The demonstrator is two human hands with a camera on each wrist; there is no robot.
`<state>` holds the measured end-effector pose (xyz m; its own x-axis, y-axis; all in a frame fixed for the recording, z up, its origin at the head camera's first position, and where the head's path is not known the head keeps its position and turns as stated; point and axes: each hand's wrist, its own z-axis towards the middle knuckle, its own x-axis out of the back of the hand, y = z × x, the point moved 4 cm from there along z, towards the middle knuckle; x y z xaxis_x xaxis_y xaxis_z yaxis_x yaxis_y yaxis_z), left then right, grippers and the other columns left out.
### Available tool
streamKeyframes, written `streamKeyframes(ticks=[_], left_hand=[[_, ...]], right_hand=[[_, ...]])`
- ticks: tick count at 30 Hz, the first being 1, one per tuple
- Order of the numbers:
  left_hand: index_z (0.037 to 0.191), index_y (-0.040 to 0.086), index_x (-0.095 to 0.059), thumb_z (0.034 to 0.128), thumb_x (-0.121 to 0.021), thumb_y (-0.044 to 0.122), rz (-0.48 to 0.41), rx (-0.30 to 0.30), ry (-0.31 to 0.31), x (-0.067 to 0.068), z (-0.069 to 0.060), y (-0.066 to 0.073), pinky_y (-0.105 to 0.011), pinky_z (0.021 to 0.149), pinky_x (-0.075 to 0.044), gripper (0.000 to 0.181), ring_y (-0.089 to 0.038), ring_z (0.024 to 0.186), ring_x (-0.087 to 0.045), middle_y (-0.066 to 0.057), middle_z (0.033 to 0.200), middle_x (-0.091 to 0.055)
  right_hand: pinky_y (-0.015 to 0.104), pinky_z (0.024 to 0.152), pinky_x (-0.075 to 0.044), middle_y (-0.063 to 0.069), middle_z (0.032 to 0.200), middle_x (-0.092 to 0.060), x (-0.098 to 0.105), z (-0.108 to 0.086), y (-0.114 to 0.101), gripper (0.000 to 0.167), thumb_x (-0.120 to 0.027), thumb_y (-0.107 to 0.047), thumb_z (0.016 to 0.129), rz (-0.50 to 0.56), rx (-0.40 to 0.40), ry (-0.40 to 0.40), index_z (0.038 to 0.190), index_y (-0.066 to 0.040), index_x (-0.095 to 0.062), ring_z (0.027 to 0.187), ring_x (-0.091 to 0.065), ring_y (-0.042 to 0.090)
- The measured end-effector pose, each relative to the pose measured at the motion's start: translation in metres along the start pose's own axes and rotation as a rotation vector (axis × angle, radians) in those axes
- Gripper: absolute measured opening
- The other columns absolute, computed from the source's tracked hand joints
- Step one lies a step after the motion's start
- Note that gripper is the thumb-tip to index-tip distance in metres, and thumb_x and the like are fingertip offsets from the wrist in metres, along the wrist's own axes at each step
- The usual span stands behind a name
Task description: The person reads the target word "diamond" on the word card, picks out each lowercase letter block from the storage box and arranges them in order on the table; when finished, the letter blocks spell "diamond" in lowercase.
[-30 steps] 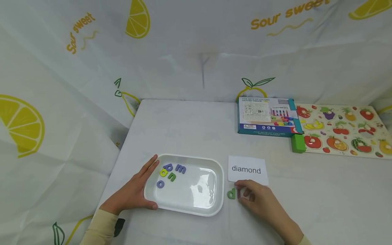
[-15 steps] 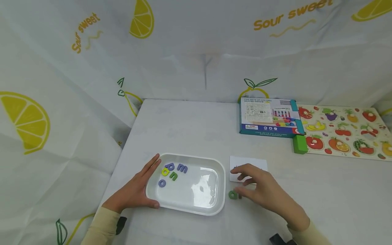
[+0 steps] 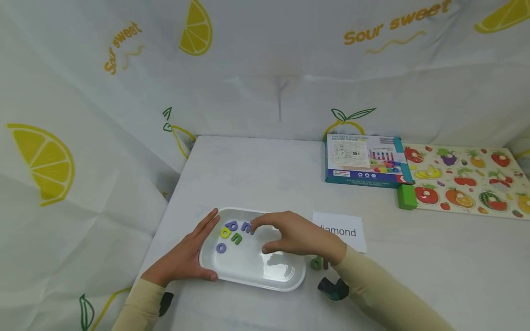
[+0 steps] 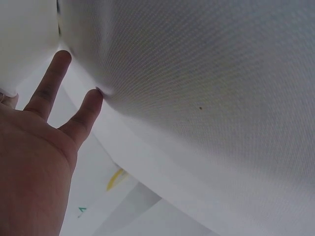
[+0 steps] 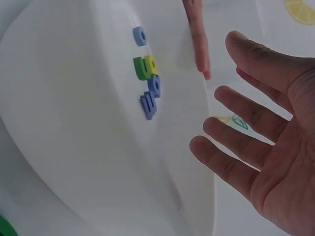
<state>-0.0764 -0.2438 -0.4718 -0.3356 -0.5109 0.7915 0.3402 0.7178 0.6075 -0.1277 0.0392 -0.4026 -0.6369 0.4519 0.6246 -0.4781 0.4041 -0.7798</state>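
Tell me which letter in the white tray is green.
The n, beside the yellow letter. It is the only green one in the tray: the m, the o and the remaining letter are purple.

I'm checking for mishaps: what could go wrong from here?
The right hand, over the tray near the purple m, might nudge the nearby green n. The green letter outside the tray shows close to the right sleeve in the head view, so a low withdrawal could shift it. The card, partly hidden behind that hand, might slide too.

Left grip [image 3: 187, 256] spread wide; right grip [image 3: 293, 234] loosely arched.
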Motion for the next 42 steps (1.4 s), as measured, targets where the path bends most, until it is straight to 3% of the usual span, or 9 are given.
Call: streamKeyframes(ticks=[6, 14, 24, 33, 37, 42], left_hand=[[0.164, 0.018, -0.016, 0.0603, -0.085, 0.073, -0.005, 0.007, -0.003, 0.0, 0.0, 0.001, -0.053, 0.098, -0.049, 0.136, -0.033, 0.14, -0.041, 0.007, 0.17, 0.0], [0.164, 0.016, -0.016, 0.0611, -0.083, 0.075, -0.009, -0.028, 0.004, -0.001, 0.0, -0.001, -0.057, 0.099, -0.046, 0.137, -0.033, 0.141, -0.039, 0.006, 0.17, -0.001], [0.164, 0.016, -0.015, 0.0612, -0.083, 0.075, -0.012, -0.026, 0.008, -0.001, 0.0, -0.002, -0.06, 0.099, -0.045, 0.137, -0.036, 0.143, -0.037, 0.005, 0.17, 0.0], [0.164, 0.015, -0.016, 0.0611, -0.084, 0.074, -0.023, -0.026, 0.008, -0.002, -0.001, -0.002, -0.059, 0.1, -0.044, 0.137, -0.035, 0.143, -0.036, 0.005, 0.17, -0.001], [0.164, 0.015, -0.015, 0.0611, -0.085, 0.073, -0.022, -0.022, 0.006, -0.002, -0.001, -0.003, -0.059, 0.101, -0.044, 0.137, -0.035, 0.145, -0.034, 0.005, 0.17, 0.0], [0.164, 0.015, -0.017, 0.0611, -0.085, 0.073, -0.015, -0.033, 0.014, -0.001, -0.001, -0.003, -0.06, 0.099, -0.044, 0.136, -0.036, 0.144, -0.035, 0.005, 0.17, -0.001]], right_hand=[[0.038, 0.099, -0.048, -0.002, 0.128, -0.067, -0.013, 0.035, 0.001, 0.043, -0.084, -0.013, 0.085, -0.048, -0.032, -0.106, 0.125, -0.019, -0.07, 0.118, -0.062, 0.023], [0.03, 0.091, -0.05, -0.003, 0.125, -0.067, -0.031, 0.054, 0.006, 0.04, -0.082, -0.014, 0.086, -0.184, -0.074, -0.188, 0.124, -0.022, -0.071, 0.109, -0.061, 0.015], [0.027, 0.095, -0.048, -0.002, 0.117, -0.069, -0.041, 0.057, 0.014, 0.039, -0.079, -0.008, 0.087, -0.277, 0.022, -0.169, 0.124, -0.017, -0.072, 0.108, -0.062, 0.012], [0.02, 0.077, -0.045, -0.009, 0.083, -0.064, -0.056, 0.062, 0.017, 0.031, -0.081, -0.003, 0.082, -0.362, 0.103, -0.122, 0.109, -0.015, -0.075, 0.078, -0.052, 0.004], [0.02, 0.075, -0.045, -0.006, 0.087, -0.063, -0.061, 0.061, 0.019, 0.033, -0.076, 0.004, 0.08, -0.347, 0.105, -0.102, 0.108, -0.014, -0.075, 0.079, -0.052, 0.007], [0.02, 0.084, -0.048, -0.001, 0.102, -0.069, -0.057, 0.058, 0.013, 0.039, -0.074, 0.007, 0.078, -0.261, 0.114, -0.11, 0.113, -0.012, -0.074, 0.091, -0.06, 0.008]])
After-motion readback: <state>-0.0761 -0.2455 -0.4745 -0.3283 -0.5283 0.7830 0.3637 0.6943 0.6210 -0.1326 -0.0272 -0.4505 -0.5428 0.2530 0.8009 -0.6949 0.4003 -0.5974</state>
